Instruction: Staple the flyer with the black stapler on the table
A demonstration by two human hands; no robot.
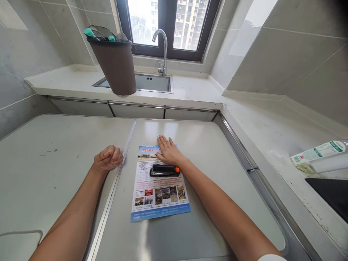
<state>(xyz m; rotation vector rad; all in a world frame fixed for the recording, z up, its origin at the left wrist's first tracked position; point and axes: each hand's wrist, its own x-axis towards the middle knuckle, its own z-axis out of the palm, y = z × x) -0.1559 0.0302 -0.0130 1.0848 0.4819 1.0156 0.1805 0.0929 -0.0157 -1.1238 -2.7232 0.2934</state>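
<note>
A printed flyer (152, 214) with blue borders, text and small photos lies on the white folding table (214, 174). Across its middle rests a black stapler (164, 170) with an orange end. My right hand (170, 151) lies flat over the flyer's upper right corner, fingers stretched, its wrist just beside the stapler's orange end. To the left of the flyer, my left hand (108, 158) is a closed fist resting on the table near its centre seam. Whether anything is inside the fist is hidden.
A brown bin (115, 67) with turquoise-capped items stands on the counter's front edge, partly over the sink (154, 82). Behind it rises a chrome faucet (164, 47). On the right counter lies a labelled plastic bottle (320, 156) near a black panel (330, 195).
</note>
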